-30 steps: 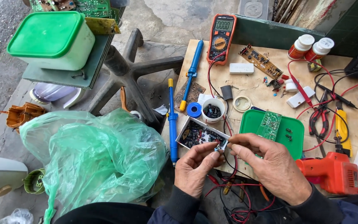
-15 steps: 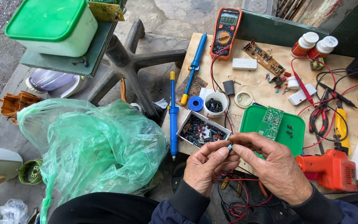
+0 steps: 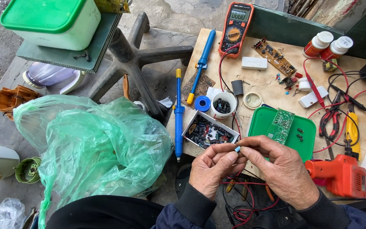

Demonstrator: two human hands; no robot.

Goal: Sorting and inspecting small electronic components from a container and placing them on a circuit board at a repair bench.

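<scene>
My left hand (image 3: 210, 169) and my right hand (image 3: 282, 167) meet fingertip to fingertip over the near table edge, both pinching a tiny blue electronic component (image 3: 237, 149). Just beyond the fingers sits a small open box of dark parts (image 3: 208, 132) and a green lid (image 3: 262, 123) carrying a green circuit board (image 3: 280, 126). A white cup of small parts (image 3: 223, 104) stands behind the box.
A large green plastic bag (image 3: 94, 146) fills the left. Two blue desoldering pumps (image 3: 178, 116) (image 3: 202, 63), a multimeter (image 3: 235, 26) with red leads, pliers (image 3: 333, 118), an orange heat tool (image 3: 339, 174), two white bottles (image 3: 327, 44) and a long circuit board (image 3: 274, 55) lie on the wooden table (image 3: 272, 85).
The view has shifted slightly. My hands have drawn back from the parts box toward me, still working the small component between the fingertips.
</scene>
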